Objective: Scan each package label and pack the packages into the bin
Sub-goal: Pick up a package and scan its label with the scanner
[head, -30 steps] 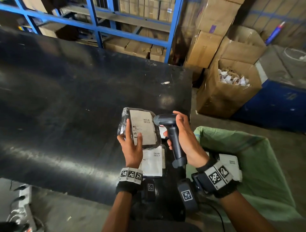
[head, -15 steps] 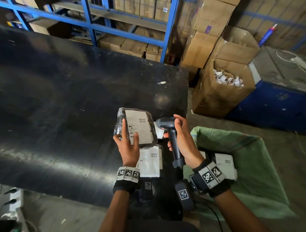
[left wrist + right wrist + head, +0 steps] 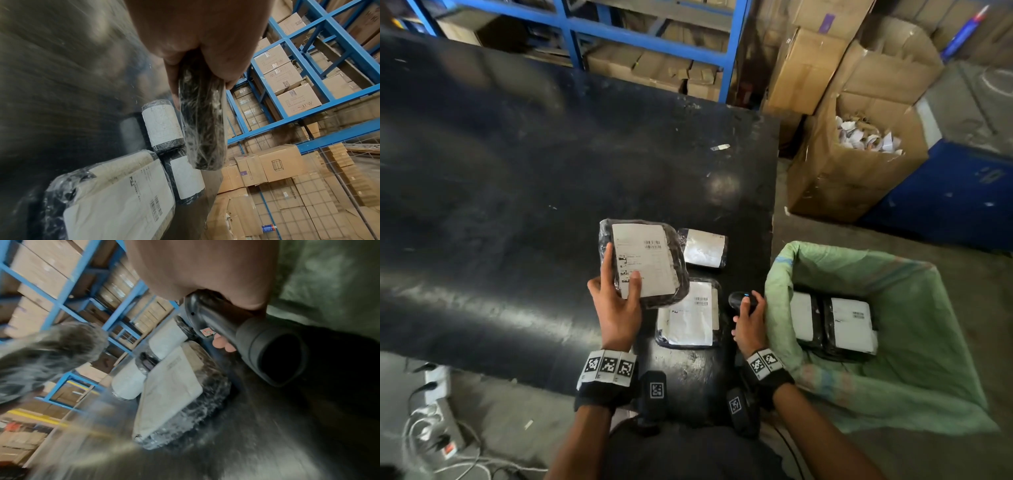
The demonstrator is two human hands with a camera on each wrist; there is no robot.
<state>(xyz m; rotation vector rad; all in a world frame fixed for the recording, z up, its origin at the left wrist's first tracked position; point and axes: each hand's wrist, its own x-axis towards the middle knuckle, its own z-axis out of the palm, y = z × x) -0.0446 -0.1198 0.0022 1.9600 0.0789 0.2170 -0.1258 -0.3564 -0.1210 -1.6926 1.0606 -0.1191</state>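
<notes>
A labelled package (image 3: 642, 262) is gripped by the left hand (image 3: 616, 305), label up; a barcode scanner (image 3: 739, 301) is held in the curled fingers of the right hand (image 3: 750, 325).

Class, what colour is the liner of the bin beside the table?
Pale green. The bin liner shows best in the head view, with labelled packages lying inside it.

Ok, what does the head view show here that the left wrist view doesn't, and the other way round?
Only the head view shows the right hand gripping the scanner, the green-lined bin holding two packages, and the held package's label. Only the left wrist view shows that held package edge-on, and a blue can on the floor. Both show the left hand gripping it, labelled packages on the black table, and the blue shelving.
</notes>
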